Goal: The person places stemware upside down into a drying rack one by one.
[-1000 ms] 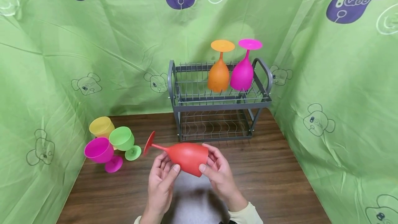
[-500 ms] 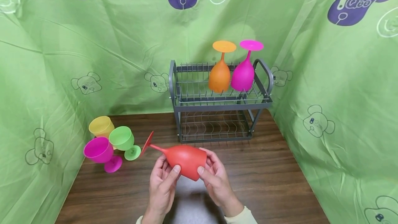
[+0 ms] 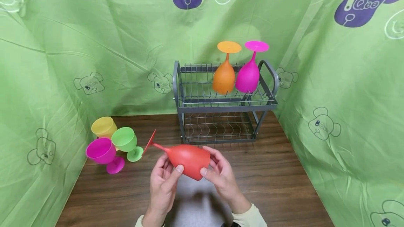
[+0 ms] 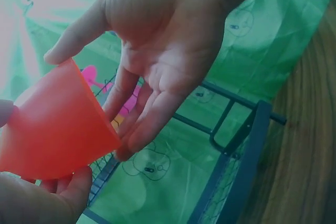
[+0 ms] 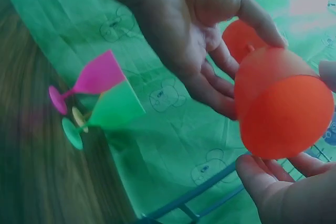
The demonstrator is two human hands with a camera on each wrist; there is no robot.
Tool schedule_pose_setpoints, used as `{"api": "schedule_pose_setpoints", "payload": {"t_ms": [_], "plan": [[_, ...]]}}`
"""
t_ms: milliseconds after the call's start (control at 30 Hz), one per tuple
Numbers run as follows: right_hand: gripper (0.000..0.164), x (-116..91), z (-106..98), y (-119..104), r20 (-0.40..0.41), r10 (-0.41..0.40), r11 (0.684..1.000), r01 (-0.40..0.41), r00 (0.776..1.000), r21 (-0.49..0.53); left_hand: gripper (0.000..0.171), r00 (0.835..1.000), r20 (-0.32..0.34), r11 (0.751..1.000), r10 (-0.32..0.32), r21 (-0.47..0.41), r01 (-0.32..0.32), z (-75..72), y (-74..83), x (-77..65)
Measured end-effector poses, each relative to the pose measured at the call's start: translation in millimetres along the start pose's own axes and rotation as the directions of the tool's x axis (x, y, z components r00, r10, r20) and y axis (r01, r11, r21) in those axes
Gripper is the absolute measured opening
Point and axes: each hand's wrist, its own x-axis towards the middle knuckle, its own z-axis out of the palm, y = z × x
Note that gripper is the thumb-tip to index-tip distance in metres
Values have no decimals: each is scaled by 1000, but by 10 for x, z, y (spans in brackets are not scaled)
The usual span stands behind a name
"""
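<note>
A red plastic wine glass (image 3: pixel 189 158) lies sideways in the air between both hands, its foot to the left and its mouth to the right. My left hand (image 3: pixel 164 186) grips the bowl near the stem, thumb on the near side. At the mouth end, my right hand (image 3: pixel 224 181) holds the rim, with its thumb in front and its fingers behind. The right wrist view looks at the open mouth of the wine glass (image 5: pixel 286 116); the left wrist view shows the right thumb and fingers at its rim.
A grey two-tier dish rack (image 3: pixel 225 108) stands at the back. Upside down on its top tier are an orange wine glass (image 3: pixel 224 78) and a pink one. Yellow (image 3: pixel 103 127), green (image 3: pixel 124 139) and magenta (image 3: pixel 101 151) glasses stand upright at left. Green cloth (image 3: pixel 132 45) encloses the table.
The red wine glass has turned slightly, its foot now more edge-on and a little further left. Both hands keep their hold with only small shifts. The other glasses stay put.
</note>
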Motion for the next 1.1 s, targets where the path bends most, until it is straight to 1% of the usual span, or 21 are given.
{"api": "schedule_pose_setpoints", "payload": {"t_ms": [100,333,467,567,700,800,933,1100], "plan": [[73,15,-75,-50,10,-27,996,28,1000,-81,61,1000,-11,1000,10,28,-9,14,22,26],[65,54,-221,-276,16,-67,978,69,998,-197,63,998,19,992,55,110,-57,7,129,126],[62,84,-317,-388,19,-90,953,92,996,-288,67,997,28,984,78,157,-81,11,201,210],[61,109,-403,-459,19,-117,925,116,993,-361,68,994,36,975,100,196,-105,28,274,292],[61,137,-504,-576,2,-140,880,125,990,-458,66,990,52,954,133,263,-142,63,401,420],[61,158,-569,-686,-23,-153,856,121,988,-502,64,984,68,932,165,316,-178,99,498,537],[62,193,-656,-826,-63,-168,844,111,984,-524,63,976,91,904,197,368,-217,155,597,717],[62,250,-758,-973,-104,-192,828,104,976,-551,63,972,121,877,203,420,-235,258,681,945]]}}
